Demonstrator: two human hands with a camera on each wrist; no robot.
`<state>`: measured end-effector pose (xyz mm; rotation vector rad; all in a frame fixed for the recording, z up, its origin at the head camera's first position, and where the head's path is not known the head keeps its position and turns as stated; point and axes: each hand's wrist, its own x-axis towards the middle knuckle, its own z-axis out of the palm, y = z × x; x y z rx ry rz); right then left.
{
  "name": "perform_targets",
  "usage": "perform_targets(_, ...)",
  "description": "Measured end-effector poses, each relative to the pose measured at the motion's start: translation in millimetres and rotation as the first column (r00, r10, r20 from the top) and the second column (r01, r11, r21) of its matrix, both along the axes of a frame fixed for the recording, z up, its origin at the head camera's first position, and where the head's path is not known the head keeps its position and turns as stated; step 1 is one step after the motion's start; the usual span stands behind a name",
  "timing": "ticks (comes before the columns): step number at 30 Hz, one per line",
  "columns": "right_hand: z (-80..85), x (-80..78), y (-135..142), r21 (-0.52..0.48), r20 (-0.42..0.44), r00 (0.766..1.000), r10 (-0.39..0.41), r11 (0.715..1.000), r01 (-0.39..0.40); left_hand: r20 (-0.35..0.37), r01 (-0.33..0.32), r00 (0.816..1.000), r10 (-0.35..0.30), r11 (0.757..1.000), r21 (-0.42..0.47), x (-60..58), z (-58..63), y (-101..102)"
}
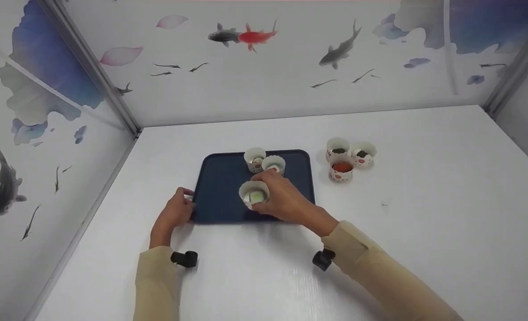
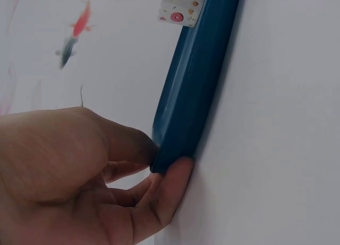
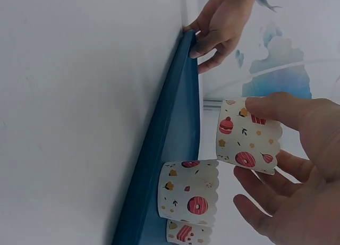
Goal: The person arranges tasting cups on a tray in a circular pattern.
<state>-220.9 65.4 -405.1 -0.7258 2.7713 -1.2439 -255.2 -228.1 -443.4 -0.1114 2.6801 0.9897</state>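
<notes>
My left hand (image 1: 178,209) pinches the left edge of a dark blue tray (image 1: 217,194); in the left wrist view the thumb (image 2: 130,144) lies at the rim and a finger (image 2: 178,184) underneath. Over the tray's front half, my right hand (image 1: 288,198) grips a paper baking cup (image 3: 241,141) by its side, thumb on one side and fingers on the other. A pale green and white piece (image 1: 256,196) lies inside that cup. Behind it on the tray stand two more printed paper cups, the left one (image 1: 253,166) and the right one (image 1: 274,161), each with something small and pale inside.
Right of the tray, three paper cups stand close together on the white table (image 1: 424,200): a front cup (image 1: 341,175) with orange-red contents, and a back left cup (image 1: 336,145) and back right cup (image 1: 365,159) with dark bits. Fish-printed panels (image 1: 290,80) border the table.
</notes>
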Motion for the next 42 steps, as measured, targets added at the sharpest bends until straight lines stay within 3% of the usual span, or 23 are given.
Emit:
perform_targets(8,-6.1,-3.9,-5.0,0.005,-0.044,0.999,0.028,1.000,-0.028,-0.016,0.006,1.000,-0.006,1.000,-0.002,0.6,2.0,1.5)
perform_targets(19,-19.0,-12.9,-5.7,0.119,-0.099,0.993,0.067,0.991,-0.055,-0.022,0.010,1.000,-0.010,1.000,-0.003,0.9,-0.3,-1.2)
perform_targets(28,-21.9,-20.0,-10.3,0.232,-0.148,0.987,0.056,0.973,-0.020,-0.020,0.015,1.000,-0.015,1.000,0.011,1.1,1.5,0.1)
perform_targets(42,-21.9,-14.6,-6.0,0.235,-0.065,0.996,0.060,0.971,-0.044,-0.022,0.008,1.000,-0.008,1.000,-0.008,1.5,2.4,-0.4)
